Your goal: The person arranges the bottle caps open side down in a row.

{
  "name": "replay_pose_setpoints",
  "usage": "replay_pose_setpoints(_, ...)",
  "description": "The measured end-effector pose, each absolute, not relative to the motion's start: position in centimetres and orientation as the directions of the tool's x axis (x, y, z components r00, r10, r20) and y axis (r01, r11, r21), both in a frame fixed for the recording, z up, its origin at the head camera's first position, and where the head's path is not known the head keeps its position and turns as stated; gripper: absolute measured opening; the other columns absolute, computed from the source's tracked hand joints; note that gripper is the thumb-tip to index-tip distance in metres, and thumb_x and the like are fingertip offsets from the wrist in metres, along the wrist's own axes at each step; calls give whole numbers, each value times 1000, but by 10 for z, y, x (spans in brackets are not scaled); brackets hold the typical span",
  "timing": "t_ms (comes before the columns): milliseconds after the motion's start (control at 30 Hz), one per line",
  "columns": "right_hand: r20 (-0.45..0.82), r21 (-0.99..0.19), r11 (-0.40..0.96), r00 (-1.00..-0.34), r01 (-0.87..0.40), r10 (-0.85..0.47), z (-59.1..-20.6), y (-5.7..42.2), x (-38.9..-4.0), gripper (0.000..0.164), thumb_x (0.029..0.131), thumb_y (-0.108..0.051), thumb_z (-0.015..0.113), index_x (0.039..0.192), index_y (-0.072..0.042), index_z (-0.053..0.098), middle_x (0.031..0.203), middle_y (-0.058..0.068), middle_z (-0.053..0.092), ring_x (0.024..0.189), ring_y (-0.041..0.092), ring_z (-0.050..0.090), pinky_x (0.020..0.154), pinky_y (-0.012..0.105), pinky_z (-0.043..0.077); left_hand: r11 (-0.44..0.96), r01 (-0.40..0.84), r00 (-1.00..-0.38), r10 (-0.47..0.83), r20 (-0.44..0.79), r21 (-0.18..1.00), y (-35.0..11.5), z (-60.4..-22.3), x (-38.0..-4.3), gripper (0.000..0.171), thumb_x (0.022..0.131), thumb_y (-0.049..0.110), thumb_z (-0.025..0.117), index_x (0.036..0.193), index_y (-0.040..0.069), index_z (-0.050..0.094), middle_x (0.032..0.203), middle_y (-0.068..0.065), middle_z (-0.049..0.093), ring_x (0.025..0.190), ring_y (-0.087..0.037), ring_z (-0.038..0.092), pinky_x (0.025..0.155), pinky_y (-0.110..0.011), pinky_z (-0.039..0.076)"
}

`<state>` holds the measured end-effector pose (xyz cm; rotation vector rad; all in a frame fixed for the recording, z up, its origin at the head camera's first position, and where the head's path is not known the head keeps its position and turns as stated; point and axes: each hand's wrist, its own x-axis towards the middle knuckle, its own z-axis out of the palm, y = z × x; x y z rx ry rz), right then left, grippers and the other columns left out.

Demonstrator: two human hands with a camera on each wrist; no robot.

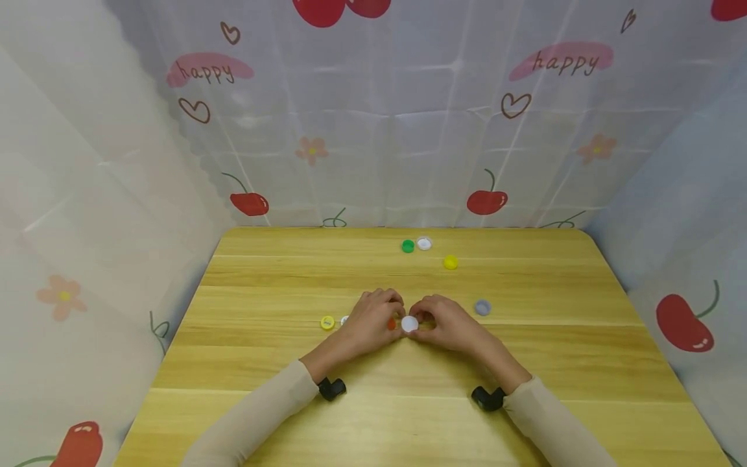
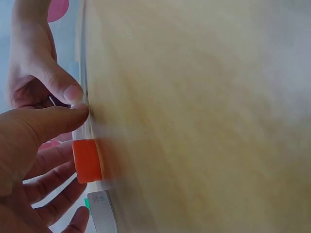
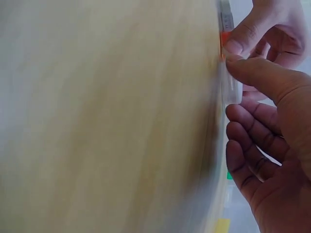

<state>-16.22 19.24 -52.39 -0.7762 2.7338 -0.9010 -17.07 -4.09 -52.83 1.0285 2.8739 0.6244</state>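
Thumbs nearly meeting, both hands are at a white bottle cap (image 1: 410, 323) lying on the wooden table. The left hand (image 1: 373, 320) pinches its left side with thumb and index finger; the right hand (image 1: 448, 324) pinches its right side the same way. Under the left palm sits an orange bottle cap (image 2: 87, 161), just left of the white one. A ribbed white cap (image 2: 103, 211) with small print stands further left, partly covered by the left hand in the head view. The other fingers of the right hand (image 3: 277, 141) curve loosely beside the white cap.
A yellow cap (image 1: 327, 322) lies at the left end of the row. Beyond the hands are a green cap (image 1: 408, 246), a clear-white cap (image 1: 424, 243) and another yellow cap (image 1: 450, 262). A grey cap (image 1: 482, 307) lies right. Printed curtains (image 1: 385, 130) enclose the table (image 1: 408, 421).
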Motion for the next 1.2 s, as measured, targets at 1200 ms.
replay_pose_setpoints(1200,146,-518,805,-957,-289,-250,-522,295,-142,56,92,-37,88,135,-6,70,127,13,68,117,32,54,97,55,50,695,673,-703,708,-75,255,33,-514,-175,55,104,58,64,147,24,63,144,2,64,136,-23,57,116,-48,46)
